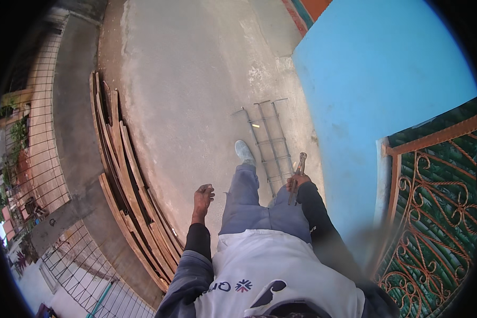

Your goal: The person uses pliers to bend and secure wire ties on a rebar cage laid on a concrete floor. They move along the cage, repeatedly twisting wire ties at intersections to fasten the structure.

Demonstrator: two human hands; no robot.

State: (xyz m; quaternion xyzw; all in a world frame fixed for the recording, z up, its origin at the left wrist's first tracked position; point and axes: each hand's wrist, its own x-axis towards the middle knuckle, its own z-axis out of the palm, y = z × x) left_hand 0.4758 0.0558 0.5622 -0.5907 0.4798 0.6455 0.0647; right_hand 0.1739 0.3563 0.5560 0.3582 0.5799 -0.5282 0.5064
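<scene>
with the pincers (301, 166) grasped in the right hand (301, 180), carry them clear of the thigh (290, 218). step carefully around the steel-bar frame (271, 141), lying on the ground (185, 95) beside the shoe (243, 151). cannot tell of anything in the loosely curled left hand (202, 196).

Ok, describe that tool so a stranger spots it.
Find the blue wall, then the metal frame left of it. By the frame's lower end, the right hand grips the brown pincer-like tool, round-headed unlike those straight bars.
</scene>
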